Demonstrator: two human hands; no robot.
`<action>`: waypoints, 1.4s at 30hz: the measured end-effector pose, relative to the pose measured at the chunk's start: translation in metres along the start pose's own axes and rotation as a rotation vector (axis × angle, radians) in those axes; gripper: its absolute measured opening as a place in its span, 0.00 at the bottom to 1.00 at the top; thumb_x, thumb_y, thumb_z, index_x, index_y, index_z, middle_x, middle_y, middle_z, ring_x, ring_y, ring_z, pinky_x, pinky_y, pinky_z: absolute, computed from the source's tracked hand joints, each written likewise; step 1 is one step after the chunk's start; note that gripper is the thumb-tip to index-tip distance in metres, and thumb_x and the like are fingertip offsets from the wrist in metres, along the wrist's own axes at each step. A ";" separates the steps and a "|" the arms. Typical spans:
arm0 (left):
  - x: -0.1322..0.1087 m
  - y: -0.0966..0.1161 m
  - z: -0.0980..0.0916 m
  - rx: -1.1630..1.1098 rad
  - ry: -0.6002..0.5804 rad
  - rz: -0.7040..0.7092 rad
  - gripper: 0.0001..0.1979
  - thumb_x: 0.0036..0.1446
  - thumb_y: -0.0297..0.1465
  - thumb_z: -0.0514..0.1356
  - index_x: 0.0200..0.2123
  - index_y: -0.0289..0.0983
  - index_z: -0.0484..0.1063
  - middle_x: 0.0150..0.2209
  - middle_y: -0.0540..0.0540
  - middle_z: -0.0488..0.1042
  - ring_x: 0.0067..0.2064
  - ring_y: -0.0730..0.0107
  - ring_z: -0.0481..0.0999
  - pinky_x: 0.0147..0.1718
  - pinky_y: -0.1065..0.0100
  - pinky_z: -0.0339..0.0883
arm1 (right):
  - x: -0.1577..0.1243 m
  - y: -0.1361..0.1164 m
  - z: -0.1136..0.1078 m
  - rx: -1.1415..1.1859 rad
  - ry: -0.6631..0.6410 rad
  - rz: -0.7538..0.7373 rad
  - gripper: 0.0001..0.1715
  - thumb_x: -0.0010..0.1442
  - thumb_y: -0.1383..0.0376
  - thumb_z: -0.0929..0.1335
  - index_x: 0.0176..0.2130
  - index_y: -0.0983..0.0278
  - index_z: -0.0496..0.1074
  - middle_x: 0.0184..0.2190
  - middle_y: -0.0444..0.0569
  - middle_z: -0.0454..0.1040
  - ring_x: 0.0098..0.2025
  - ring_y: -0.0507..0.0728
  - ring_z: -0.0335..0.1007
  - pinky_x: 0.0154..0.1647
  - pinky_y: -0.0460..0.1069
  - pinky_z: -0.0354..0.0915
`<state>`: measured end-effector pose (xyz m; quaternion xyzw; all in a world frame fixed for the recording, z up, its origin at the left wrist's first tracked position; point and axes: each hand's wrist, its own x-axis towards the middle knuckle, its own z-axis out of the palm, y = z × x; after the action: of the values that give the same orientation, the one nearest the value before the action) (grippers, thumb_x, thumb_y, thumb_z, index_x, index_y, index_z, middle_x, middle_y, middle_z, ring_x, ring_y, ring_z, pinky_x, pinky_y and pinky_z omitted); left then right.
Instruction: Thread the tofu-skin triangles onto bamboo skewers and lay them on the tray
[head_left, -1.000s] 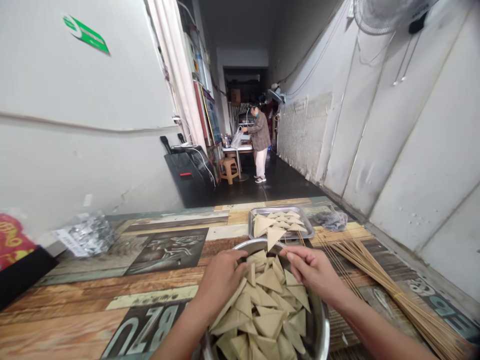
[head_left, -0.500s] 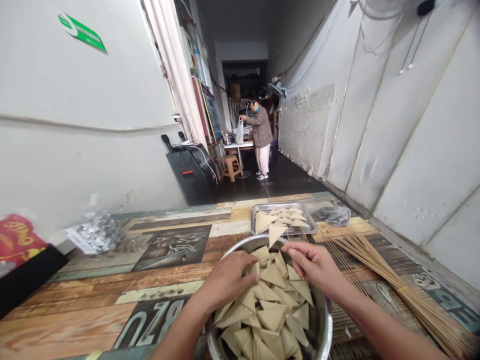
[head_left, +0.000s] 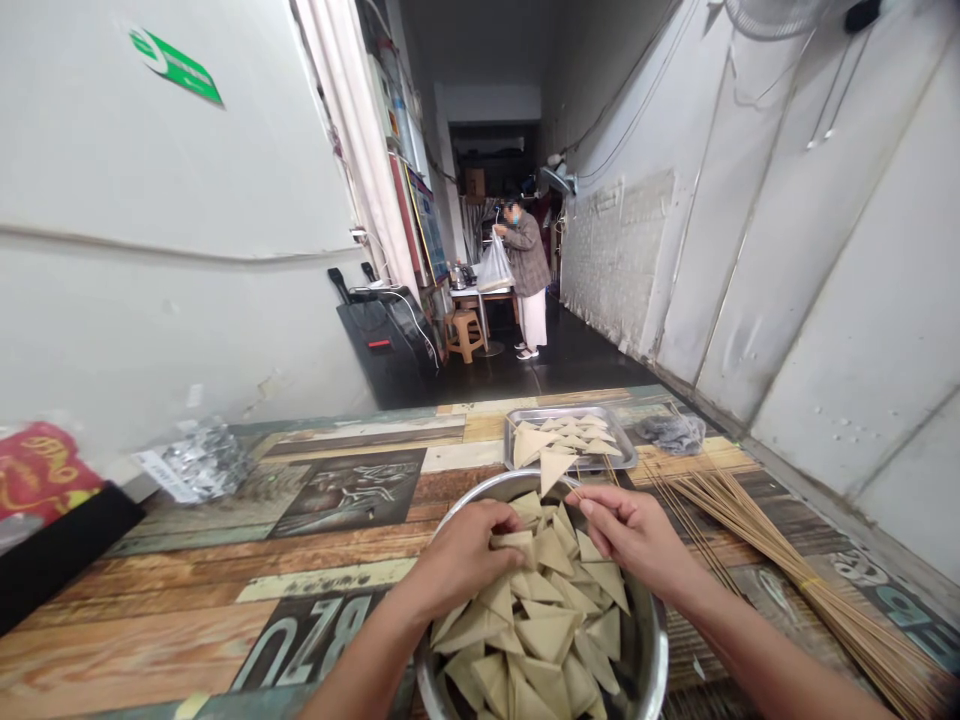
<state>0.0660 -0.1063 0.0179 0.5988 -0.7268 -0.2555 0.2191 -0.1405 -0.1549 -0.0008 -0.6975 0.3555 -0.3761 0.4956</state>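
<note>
A steel bowl (head_left: 651,655) at the table's near edge holds several tan tofu triangles (head_left: 541,632). My left hand (head_left: 465,555) reaches into the bowl and pinches one triangle (head_left: 513,541) at the pile's top. My right hand (head_left: 634,531) is closed on a thin bamboo skewer (head_left: 576,490) with a triangle (head_left: 553,467) threaded on its far end, just above the bowl's far rim.
A metal tray (head_left: 621,443) with more skewered triangles lies behind the bowl. A bundle of bamboo skewers (head_left: 795,577) lies at the right, a grey cloth (head_left: 675,432) beyond it. A foil bag (head_left: 196,461) and a red packet (head_left: 41,472) sit left. A person (head_left: 527,278) stands far down the corridor.
My left hand has closed on one triangle and lifted it slightly from the pile. My right hand has kept hold of the skewer. The distant person has raised a plastic bag.
</note>
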 end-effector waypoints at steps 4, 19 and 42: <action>0.000 0.005 0.000 -0.192 -0.007 0.009 0.04 0.45 0.30 0.59 0.27 0.36 0.71 0.27 0.52 0.72 0.31 0.71 0.68 0.31 0.72 0.58 | -0.001 -0.001 0.000 0.009 -0.001 0.002 0.16 0.58 0.59 0.62 0.38 0.68 0.70 0.12 0.37 0.58 0.16 0.46 0.47 0.17 0.42 0.47; 0.015 -0.019 -0.021 -1.519 0.546 -0.297 0.06 0.51 0.24 0.58 0.35 0.29 0.67 0.38 0.34 0.74 0.40 0.61 0.75 0.39 0.64 0.71 | -0.016 -0.012 -0.005 -0.091 -0.201 0.052 0.21 0.58 0.55 0.62 0.39 0.70 0.70 0.11 0.36 0.53 0.14 0.45 0.47 0.15 0.42 0.45; 0.016 -0.021 -0.021 -1.645 0.613 -0.311 0.03 0.51 0.22 0.57 0.32 0.29 0.66 0.38 0.32 0.74 0.41 0.58 0.75 0.38 0.63 0.72 | -0.015 -0.004 0.000 -0.211 -0.224 0.020 0.21 0.58 0.56 0.61 0.39 0.68 0.73 0.14 0.38 0.52 0.16 0.46 0.47 0.16 0.42 0.47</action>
<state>0.0918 -0.1278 0.0210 0.3860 -0.1336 -0.5517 0.7272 -0.1468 -0.1409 0.0009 -0.7796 0.3426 -0.2516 0.4599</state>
